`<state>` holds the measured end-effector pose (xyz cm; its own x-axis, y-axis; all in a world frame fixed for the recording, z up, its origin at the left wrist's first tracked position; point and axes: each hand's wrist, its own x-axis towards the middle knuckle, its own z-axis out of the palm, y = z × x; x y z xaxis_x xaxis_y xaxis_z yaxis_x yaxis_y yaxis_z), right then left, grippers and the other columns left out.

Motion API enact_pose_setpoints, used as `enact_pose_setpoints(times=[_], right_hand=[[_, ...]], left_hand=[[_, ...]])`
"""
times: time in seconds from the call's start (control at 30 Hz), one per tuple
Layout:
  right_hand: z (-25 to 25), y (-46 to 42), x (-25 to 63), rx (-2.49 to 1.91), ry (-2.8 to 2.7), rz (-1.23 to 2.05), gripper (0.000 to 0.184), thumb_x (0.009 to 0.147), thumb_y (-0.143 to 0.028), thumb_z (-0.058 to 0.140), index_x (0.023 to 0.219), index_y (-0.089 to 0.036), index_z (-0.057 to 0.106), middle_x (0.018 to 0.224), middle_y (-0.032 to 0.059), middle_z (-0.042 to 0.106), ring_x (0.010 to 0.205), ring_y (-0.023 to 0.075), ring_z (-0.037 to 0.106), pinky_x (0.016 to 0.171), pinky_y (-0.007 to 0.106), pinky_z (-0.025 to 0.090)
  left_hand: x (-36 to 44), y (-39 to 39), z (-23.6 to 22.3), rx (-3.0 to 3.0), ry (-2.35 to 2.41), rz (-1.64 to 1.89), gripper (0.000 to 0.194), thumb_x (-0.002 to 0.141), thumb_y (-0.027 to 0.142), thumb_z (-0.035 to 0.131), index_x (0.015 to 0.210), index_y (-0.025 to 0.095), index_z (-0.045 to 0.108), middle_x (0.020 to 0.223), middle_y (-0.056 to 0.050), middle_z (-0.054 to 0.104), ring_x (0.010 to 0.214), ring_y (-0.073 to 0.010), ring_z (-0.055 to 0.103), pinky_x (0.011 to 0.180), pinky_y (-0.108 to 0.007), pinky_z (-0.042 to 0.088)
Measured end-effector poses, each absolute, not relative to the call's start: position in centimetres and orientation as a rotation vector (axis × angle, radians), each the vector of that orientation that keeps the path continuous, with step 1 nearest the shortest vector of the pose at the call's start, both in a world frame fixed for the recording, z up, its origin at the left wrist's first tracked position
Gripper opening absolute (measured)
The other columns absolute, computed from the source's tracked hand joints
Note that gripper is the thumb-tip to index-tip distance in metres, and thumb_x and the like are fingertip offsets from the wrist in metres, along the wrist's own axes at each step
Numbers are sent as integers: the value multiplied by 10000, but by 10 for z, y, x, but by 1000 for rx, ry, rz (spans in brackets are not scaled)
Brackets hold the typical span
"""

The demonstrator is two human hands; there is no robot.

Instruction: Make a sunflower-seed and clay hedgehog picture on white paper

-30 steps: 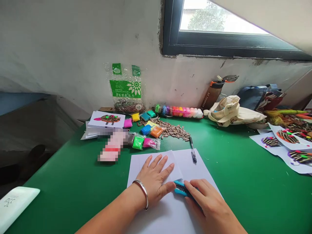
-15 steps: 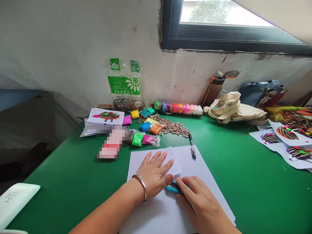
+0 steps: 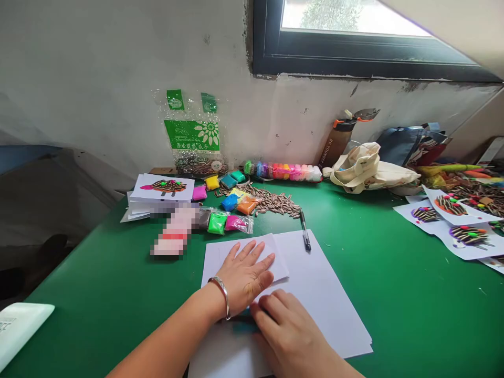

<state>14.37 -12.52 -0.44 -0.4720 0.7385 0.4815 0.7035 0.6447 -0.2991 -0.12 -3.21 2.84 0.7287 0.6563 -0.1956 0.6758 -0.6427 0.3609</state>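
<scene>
Showing a green table [image 3: 354,304] against a scuffed white wall [image 3: 98,79], below a dark-framed window [image 3: 354,52]. Along the table's back edge, a clear seed bag [image 3: 192,136], a row of clay tubes [image 3: 283,170], a brown water bottle [image 3: 336,142] and a canvas bag [image 3: 366,168]. Near the right edge, overlapping sheets with seed-and-clay pictures [image 3: 464,233]. Toward the back left, a loose pile of sunflower seeds [image 3: 271,202], bright clay packets [image 3: 218,223] and a stack of picture cards [image 3: 161,187], beside a pixelated, unreadable object [image 3: 173,231]. In the front left corner, a white pad [image 3: 19,325]. Near the front edge, a stack of white paper [image 3: 318,304] under a smaller sheet [image 3: 232,257], with a pen [image 3: 304,231] lying across the stack's far edge. Left hand [image 3: 242,278] pressing flat on the smaller sheet, fingers spread, silver bangle [image 3: 225,296] at the wrist. Right hand [image 3: 285,331] just beside it, fingers curled down over a mostly hidden blue tool [image 3: 244,326], grip impossible to tell.
</scene>
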Motion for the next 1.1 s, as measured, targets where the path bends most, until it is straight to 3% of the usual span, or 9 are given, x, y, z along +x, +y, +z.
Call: enact_pose_setpoints(times=[0.1, 0.27, 0.4, 0.5, 0.63, 0.8, 0.9, 1.03, 1.1], right_hand=[[-2, -126, 144, -1062, -2332, 84, 264, 778, -123, 521, 1020, -84, 620, 726, 96, 591, 655, 201, 494, 540, 326, 457], [9, -136, 189, -1038, -2401, 132, 314, 791, -119, 542, 1101, -108, 594, 826, 99, 620, 738, 208, 528, 639, 338, 490], [7, -151, 250, -1268, -2259, 42, 407, 833, -128, 541, 1239, -138, 523, 1054, 120, 591, 962, 224, 539, 821, 339, 475], [-1, -149, 285, -1592, -1923, -165, 381, 861, -250, 548, 1233, -170, 535, 1109, 109, 576, 995, 231, 549, 876, 361, 453], [-3, -116, 305, -1938, -1761, -271, 363, 890, -369, 469, 1182, -176, 567, 1034, 89, 625, 966, 251, 567, 829, 385, 468], [-6, -72, 311, -2180, -1727, -347, 312, 892, -350, 448, 1107, -183, 599, 999, 81, 647, 912, 260, 577, 768, 395, 475], [-10, -64, 310, -2285, -1796, -367, 291, 888, -328, 452, 1092, -195, 612, 1008, 95, 645, 918, 293, 572, 712, 426, 471], [2, -70, 288, -2060, -1881, -465, 355, 849, -313, 523, 1180, -195, 572, 1197, 142, 558, 1089, 338, 490, 813, 494, 435], [15, -73, 264, -1743, -2143, -274, 354, 843, -213, 521, 1195, -193, 556, 1186, 126, 566, 1095, 280, 494, 892, 449, 416]], left_hand=[[-3, -29, 27, 2520, 993, -51, 533, 960, 511, 95, 1410, 327, 314, 1511, -72, 235, 1398, -277, 114, 1088, -566, 100], [-9, -24, 24, 2464, 969, 23, 542, 972, 462, 50, 1384, 315, 370, 1492, -58, 299, 1394, -237, 158, 1096, -534, 136], [-12, -24, 18, 2482, 958, 78, 496, 963, 497, 200, 1373, 296, 395, 1484, -71, 313, 1385, -261, 191, 1094, -549, 143], [-11, -27, 10, 2548, 972, 131, 548, 897, 529, 419, 1386, 285, 374, 1485, -91, 308, 1378, -296, 203, 1091, -566, 144], [-10, -30, 3, 2629, 977, 200, 586, 857, 441, 535, 1393, 286, 356, 1480, -97, 318, 1366, -310, 233, 1088, -573, 159], [-10, -29, 1, 2615, 990, 274, 453, 879, 337, 515, 1318, 245, 455, 1399, -101, 439, 1334, -306, 303, 1080, -564, 211], [-12, -26, -2, 2609, 991, 307, 456, 867, 366, 539, 1295, 223, 479, 1374, -114, 464, 1323, -314, 318, 1079, -558, 221], [-11, -25, -2, 2608, 972, 319, 575, 795, 437, 626, 1301, 208, 475, 1381, -138, 448, 1316, -343, 317, 1072, -574, 224], [-10, -26, 1, 2606, 980, 318, 559, 786, 420, 639, 1280, 201, 496, 1353, -142, 475, 1301, -348, 337, 1063, -580, 236]])
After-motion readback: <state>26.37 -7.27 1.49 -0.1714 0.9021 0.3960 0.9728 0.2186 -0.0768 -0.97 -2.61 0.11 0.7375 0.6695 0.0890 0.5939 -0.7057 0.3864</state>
